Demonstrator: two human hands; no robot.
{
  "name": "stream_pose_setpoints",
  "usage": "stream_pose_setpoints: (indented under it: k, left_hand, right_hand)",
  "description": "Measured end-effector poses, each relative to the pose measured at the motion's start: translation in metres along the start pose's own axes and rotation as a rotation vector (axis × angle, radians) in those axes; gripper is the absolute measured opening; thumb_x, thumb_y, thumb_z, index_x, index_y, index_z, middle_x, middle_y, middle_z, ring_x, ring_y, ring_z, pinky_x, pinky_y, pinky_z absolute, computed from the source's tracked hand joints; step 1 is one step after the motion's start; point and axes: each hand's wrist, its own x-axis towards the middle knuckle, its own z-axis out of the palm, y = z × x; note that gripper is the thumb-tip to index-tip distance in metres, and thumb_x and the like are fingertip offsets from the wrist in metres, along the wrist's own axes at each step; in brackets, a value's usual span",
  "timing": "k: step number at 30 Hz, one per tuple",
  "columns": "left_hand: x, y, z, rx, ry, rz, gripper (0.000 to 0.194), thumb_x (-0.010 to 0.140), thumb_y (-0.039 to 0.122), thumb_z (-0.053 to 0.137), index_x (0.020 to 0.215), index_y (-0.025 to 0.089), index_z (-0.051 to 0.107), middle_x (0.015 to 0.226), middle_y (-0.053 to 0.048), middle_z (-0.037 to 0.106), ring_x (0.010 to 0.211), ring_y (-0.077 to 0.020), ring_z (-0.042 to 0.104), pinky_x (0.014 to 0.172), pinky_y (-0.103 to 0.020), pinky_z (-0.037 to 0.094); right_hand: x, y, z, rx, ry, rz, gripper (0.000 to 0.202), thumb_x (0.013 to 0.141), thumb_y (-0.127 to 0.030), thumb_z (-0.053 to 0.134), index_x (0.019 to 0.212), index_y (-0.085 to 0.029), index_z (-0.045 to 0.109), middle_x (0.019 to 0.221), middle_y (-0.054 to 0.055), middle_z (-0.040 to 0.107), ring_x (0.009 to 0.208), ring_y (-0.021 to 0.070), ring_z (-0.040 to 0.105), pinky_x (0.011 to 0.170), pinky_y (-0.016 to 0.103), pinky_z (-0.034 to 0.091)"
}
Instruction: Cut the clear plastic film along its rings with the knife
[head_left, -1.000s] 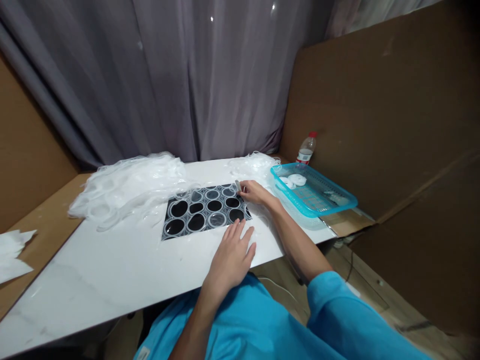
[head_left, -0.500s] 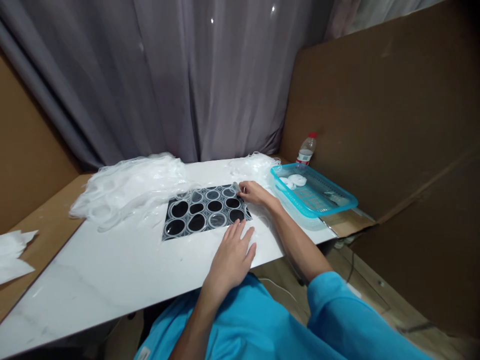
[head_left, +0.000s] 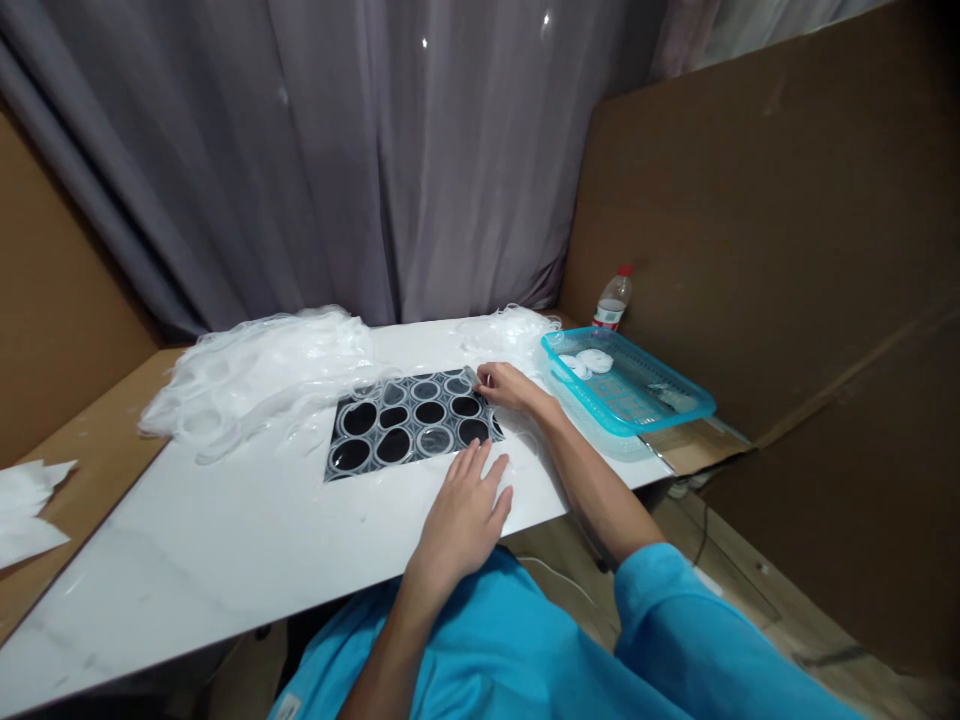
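A glossy black sheet [head_left: 429, 411] with rows of pale rings lies flat on the white table. My right hand [head_left: 510, 384] is at its far right corner, thumb and fingertips pinched together on a lifted greyish edge of film [head_left: 472, 376]. Whether that film is part of the sheet I cannot tell. My left hand [head_left: 466, 505] rests palm down with fingers spread, its fingertips at the sheet's near right edge. Left of the sheet, a large heap of thin, translucent white film strips [head_left: 262, 370] reaches over its far left corner.
A blue plastic basket [head_left: 667, 422] stands at the right, holding white round pieces [head_left: 596, 360]. Behind it is a bottle with a red cap [head_left: 613, 300]. A smaller film pile [head_left: 517, 325] lies at the back. Cardboard panels [head_left: 750, 220] flank the white table [head_left: 225, 540]; white paper [head_left: 30, 510] lies left.
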Motion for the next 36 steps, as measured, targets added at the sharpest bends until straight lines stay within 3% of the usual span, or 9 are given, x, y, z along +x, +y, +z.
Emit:
stream_pose_setpoints:
  k: [36]
  left_hand:
    - [-0.0008,-0.0007,0.0004,-0.017,-0.002,-0.006,0.051,0.116,0.041,0.038,0.163,0.023,0.051,0.178,-0.011,0.041,0.169,-0.0324,0.032,0.136,-0.058,0.033]
  right_hand:
    - [0.0003,-0.0011,0.0004,0.000,-0.023,0.022,0.011,0.098,-0.029,0.074,0.093,-0.020,0.073,0.094,0.006,0.078,0.080,0.0193,0.064,0.075,0.028,0.042]
